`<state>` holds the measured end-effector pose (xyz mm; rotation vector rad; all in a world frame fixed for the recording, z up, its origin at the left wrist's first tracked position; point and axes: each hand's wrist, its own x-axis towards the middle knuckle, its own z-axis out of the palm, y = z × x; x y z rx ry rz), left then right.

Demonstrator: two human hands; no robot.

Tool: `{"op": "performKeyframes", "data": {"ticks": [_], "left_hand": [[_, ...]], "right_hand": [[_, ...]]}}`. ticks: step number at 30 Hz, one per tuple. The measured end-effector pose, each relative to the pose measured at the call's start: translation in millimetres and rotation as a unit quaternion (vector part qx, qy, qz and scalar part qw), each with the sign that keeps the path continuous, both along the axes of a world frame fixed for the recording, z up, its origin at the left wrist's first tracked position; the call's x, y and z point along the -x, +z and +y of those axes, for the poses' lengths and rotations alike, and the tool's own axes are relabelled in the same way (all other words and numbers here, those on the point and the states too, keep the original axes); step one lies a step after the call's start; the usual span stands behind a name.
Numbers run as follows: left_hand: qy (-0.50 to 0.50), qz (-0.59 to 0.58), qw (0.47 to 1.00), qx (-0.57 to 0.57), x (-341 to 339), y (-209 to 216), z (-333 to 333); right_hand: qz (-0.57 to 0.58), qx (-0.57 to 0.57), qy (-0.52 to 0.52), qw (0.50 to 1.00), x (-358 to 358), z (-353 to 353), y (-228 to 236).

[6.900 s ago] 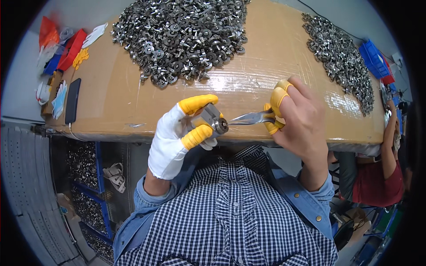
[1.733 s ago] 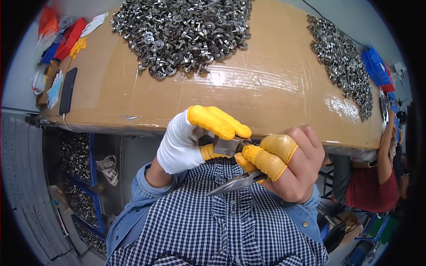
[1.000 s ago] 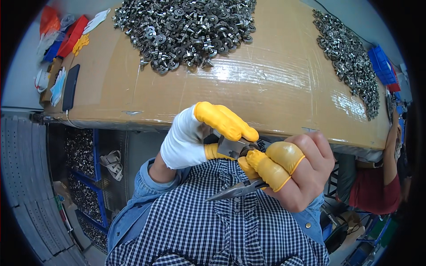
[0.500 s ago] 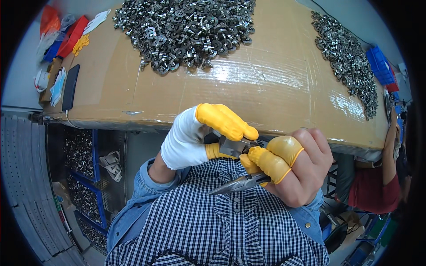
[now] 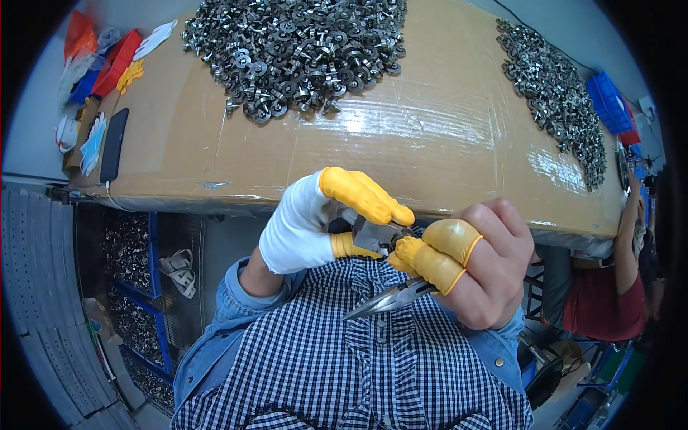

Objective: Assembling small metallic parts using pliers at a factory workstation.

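Note:
My left hand [image 5: 304, 223], in a white glove with yellow finger covers, is closed round a grey metal block [image 5: 370, 235]. Close against that block is my right hand [image 5: 479, 266], bare apart from yellow covers on some fingers. Its thumb and fingertips pinch at a small dark round part by the block's right end, mostly hidden by the fingers. Needle-nose pliers [image 5: 390, 299] are also kept in the right hand, their jaws pointing left and down in front of my checked clothing. Both hands are just off the table's near edge.
A large heap of small metal wheel-like parts [image 5: 301, 54] lies on the cardboard-covered table [image 5: 437, 154], with another heap [image 5: 552, 93] at right. A phone [image 5: 115, 145] and masks lie at left. Blue crates [image 5: 136, 322] of parts stand below. Another person's arm [image 5: 628, 247] is at far right.
My right hand has shifted slightly left and turned a little against the block. The plier tips have moved slightly right. My left hand keeps its hold almost unmoved.

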<state>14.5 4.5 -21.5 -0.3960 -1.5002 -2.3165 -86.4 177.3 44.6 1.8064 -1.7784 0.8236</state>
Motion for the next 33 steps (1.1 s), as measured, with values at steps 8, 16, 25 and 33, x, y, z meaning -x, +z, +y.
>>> {"op": "performKeyframes", "data": {"ticks": [8,16,25,33], "left_hand": [[0.023,-0.002,1.0,0.012,0,4,3],[0.027,0.005,0.999,0.04,1,2,1],[-0.002,-0.001,0.999,-0.054,3,8,5],[0.153,-0.193,0.96,0.134,-6,22,7]], "right_hand": [[0.007,0.014,-0.028,0.999,-2,-1,-1],[-0.001,0.013,-0.03,0.999,-2,0,-4],[-0.39,0.139,0.034,0.91,11,6,-2],[-0.28,-0.225,-0.149,0.921,36,15,-15]]}}
